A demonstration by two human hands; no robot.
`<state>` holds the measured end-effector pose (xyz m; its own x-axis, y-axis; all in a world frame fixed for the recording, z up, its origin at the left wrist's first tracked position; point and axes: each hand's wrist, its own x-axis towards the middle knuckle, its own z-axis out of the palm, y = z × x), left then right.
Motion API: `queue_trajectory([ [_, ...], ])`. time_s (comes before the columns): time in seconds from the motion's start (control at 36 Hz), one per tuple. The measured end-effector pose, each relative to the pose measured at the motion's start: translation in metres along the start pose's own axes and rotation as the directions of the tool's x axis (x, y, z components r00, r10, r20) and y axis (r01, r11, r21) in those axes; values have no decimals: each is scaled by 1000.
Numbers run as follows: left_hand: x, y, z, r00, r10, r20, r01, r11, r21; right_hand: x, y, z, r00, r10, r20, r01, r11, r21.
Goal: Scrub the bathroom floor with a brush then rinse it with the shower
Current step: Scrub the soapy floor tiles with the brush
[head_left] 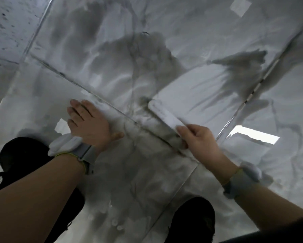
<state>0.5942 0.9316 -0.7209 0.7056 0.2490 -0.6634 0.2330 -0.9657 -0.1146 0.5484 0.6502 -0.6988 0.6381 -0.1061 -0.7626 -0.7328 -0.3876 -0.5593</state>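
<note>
White plastic, long and flat: the scrubbing brush [166,115] lies low along the dark grout line [101,100] of the grey marble-pattern tiled floor [147,172], its far end blurred, which suggests a stroke in progress. Your right hand [198,142] has fingers and thumb curled round the near end, likely for leverage down into the joint. Your left hand [89,123] is flat on the tile just left of the grout, fingers straight and slightly spread, apparently bracing your crouch. Black shoes [192,220] straddle the tile seam. The floor looks wet; I judge scrubbing underway, rinsing not begun.
</note>
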Motion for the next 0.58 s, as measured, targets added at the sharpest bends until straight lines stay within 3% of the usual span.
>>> queue_trajectory([
  [0.06, 3, 0, 5, 1000, 3, -15, -3, 1000, -9, 13, 11, -38, 975, 55, -216, -13, 981, 193],
  [0.11, 9, 0, 13, 999, 6, -45, -5, 1000, 16, 28, 14, -84, 888, 182, -422, -1, 919, 394],
  [0.19, 9, 4, 14, 999, -19, -36, 19, 1000, 16, 38, 11, -119, 799, 273, -536, 19, 879, 476],
  [0.25, 6, 8, 8, 999, -52, -9, 52, 999, 12, 36, 12, -102, 831, 263, -491, 20, 867, 498],
  [0.31, 1, 6, 6, 997, -54, -47, 54, 998, 10, 23, 12, -61, 912, 205, -355, -32, 899, 436],
  [0.36, -1, 4, 5, 997, -19, -69, 20, 1000, 14, 3, 20, -21, 986, 85, -145, -54, 978, 203],
  [0.42, -2, 4, 4, 996, 1, -88, 0, 1000, 16, -16, 33, 2, 999, 13, 43, -9, 995, -94],
  [0.44, -2, 4, 3, 996, 5, -90, -3, 1000, 14, -18, 40, 2, 998, -2, 70, 13, 988, -155],
  [0.5, -2, 0, 2, 998, 0, -62, 2, 1000, 20, -14, 44, -15, 1000, -10, 19, 12, 996, -88],
  [0.58, 0, -3, 4, 998, 19, -62, -16, 999, 40, 6, 42, -76, 955, 108, -276, -43, 972, 233],
])
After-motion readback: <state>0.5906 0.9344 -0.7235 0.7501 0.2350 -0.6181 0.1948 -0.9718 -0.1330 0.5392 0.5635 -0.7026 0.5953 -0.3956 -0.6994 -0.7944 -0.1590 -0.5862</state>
